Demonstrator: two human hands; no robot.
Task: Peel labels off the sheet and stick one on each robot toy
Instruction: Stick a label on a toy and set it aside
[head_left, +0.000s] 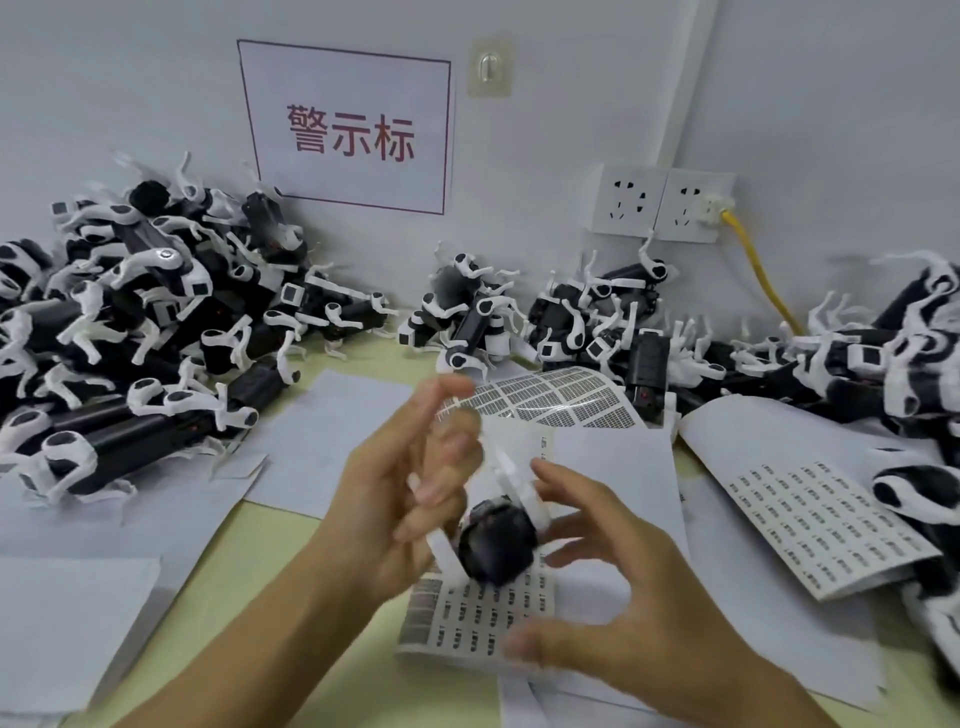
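Left hand (400, 499) holds the black-and-white plastic robot toy (496, 545) above the white label sheet (467, 618) on the pale-green table (249, 551) — grip curled round its legs. Right hand (613, 597) hovers spread wide, empty. Toy looks light, rigid, with thin legs likely fragile — better held by the black body. Toy heaps (130, 322) crowd both sides; open room lies centre.
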